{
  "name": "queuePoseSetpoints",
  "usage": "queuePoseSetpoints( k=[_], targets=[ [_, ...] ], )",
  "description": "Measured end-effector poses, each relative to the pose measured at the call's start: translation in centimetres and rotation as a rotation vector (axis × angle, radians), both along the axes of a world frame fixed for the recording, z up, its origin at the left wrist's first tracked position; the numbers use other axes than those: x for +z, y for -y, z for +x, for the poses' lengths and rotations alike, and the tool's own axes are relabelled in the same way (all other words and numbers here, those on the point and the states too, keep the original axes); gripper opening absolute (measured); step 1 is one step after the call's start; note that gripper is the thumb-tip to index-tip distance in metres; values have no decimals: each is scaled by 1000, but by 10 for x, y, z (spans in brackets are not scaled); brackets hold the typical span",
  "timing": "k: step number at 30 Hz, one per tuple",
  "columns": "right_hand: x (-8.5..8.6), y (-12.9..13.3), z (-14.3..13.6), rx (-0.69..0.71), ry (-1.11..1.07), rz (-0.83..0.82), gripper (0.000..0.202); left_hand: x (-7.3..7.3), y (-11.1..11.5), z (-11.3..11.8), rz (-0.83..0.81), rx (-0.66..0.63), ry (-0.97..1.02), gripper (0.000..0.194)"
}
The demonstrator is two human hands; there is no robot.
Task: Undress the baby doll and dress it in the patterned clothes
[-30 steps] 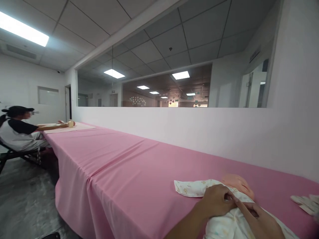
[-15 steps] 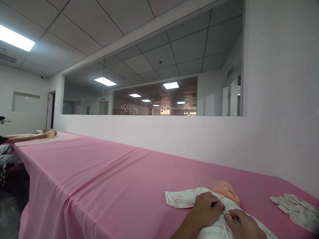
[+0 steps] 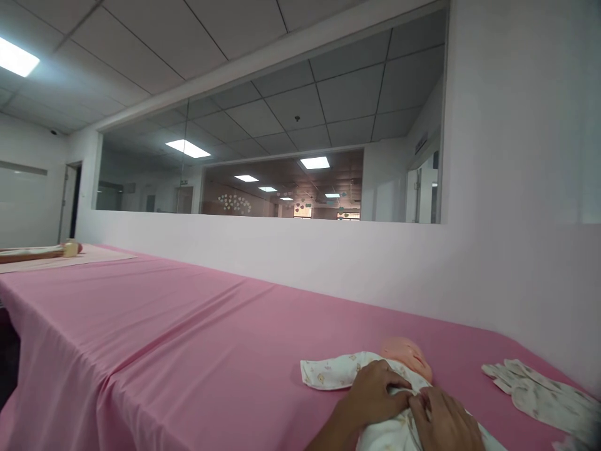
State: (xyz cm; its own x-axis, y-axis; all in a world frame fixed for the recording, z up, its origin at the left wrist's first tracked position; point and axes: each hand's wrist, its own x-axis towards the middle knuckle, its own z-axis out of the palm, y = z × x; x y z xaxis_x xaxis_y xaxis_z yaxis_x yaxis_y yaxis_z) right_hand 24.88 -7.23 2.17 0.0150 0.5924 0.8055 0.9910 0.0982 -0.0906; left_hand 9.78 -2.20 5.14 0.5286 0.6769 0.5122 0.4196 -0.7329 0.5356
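A baby doll (image 3: 407, 356) lies on its back on the pink cloth at the lower right, its head towards the wall. It wears a white printed baby garment (image 3: 331, 371), with one sleeve stretched out to the left. My left hand (image 3: 378, 391) is closed, its fingers pinching the front of the garment below the doll's head. Right beside it, my right hand (image 3: 444, 418) bends its fingers onto the same fabric, thumb and fingers together. The two hands' fingertips nearly meet at the chest. Whatever small fastening may lie between them is hidden.
Another folded white printed cloth (image 3: 539, 391) lies to the right. The pink cloth (image 3: 201, 326) covers the long table along the white wall, under a wide window (image 3: 282, 125). At the far left end, a person's arm reaches to a yellowish container (image 3: 70, 248) on a pale mat (image 3: 107, 254).
The view has turned slightly to the right, so things sit further left. My right hand's fingers now lie flatter over the garment; both hands stay at the doll's chest.
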Motion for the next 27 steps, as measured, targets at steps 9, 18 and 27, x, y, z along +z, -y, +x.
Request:
queuePoseSetpoints(
  k=[9, 18, 27],
  targets=[
    [17, 2, -6, 190, -575, -261, 33, 2, 0, -1, 124, -12, -64, 18],
    [17, 3, -8, 168, -597, -301, 30, 1, 4, -1, 56, -66, 68, 17],
    [16, 5, -6, 194, -753, -318, 25, 3, 9, 1, -17, -150, 232, 20]
  ],
)
